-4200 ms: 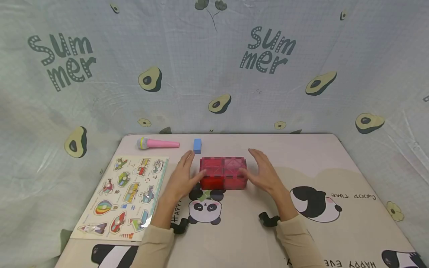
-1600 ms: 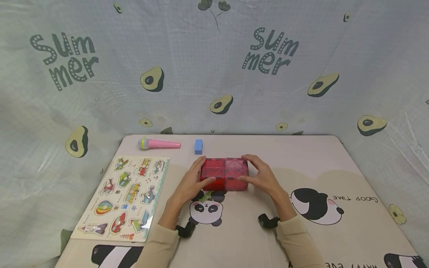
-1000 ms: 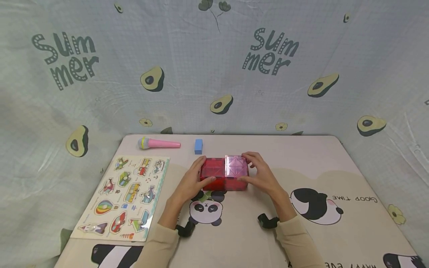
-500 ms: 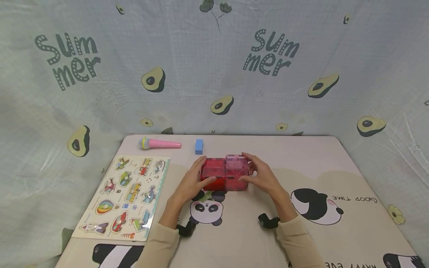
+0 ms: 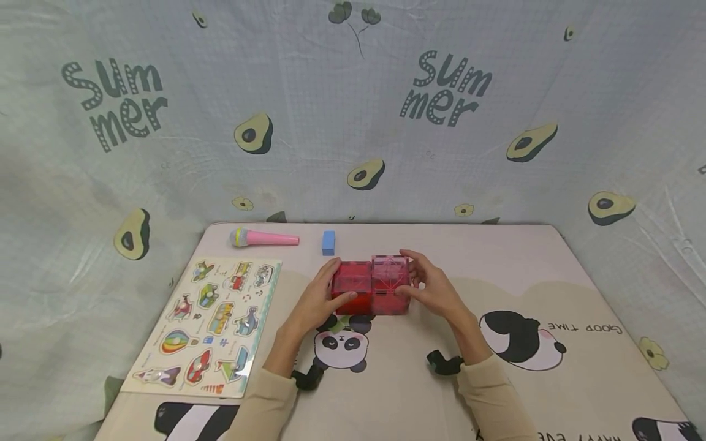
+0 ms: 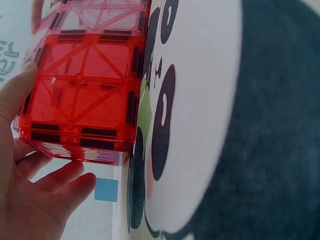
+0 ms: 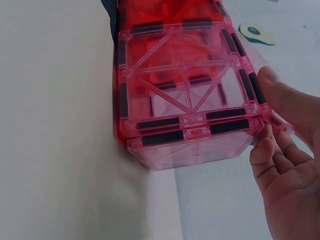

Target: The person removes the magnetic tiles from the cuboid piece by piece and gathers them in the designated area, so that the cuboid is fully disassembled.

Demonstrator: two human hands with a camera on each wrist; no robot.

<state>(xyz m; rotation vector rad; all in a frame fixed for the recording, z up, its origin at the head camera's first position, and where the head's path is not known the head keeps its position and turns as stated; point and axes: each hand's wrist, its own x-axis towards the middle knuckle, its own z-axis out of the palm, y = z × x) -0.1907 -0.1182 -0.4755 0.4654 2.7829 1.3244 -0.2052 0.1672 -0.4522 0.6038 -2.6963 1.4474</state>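
A box built of see-through magnetic tiles sits mid-table, its left half a red cube (image 5: 352,283) and its right half a pink cube (image 5: 390,302). My left hand (image 5: 318,300) holds the red cube's left end, thumb on the near top edge, fingers along the side. At the other end my right hand (image 5: 437,289) pinches the pink top tile (image 5: 389,271), thumb at its near right corner and fingers curled at the right side. That tile's far edge stands a little higher than the red top. In the right wrist view, the tile juts past the cube's edge beside the thumb.
A blue block (image 5: 328,243) stands behind the box, with a pink toy microphone (image 5: 270,238) to its left. A vehicle picture puzzle board (image 5: 205,327) covers the table's left side. A patterned curtain (image 5: 353,122) hangs behind the table (image 5: 397,380).
My hands closed in from beside the box onto its two ends. The pink top tile tipped up at its far edge and caught the light; my right fingers curled in more.
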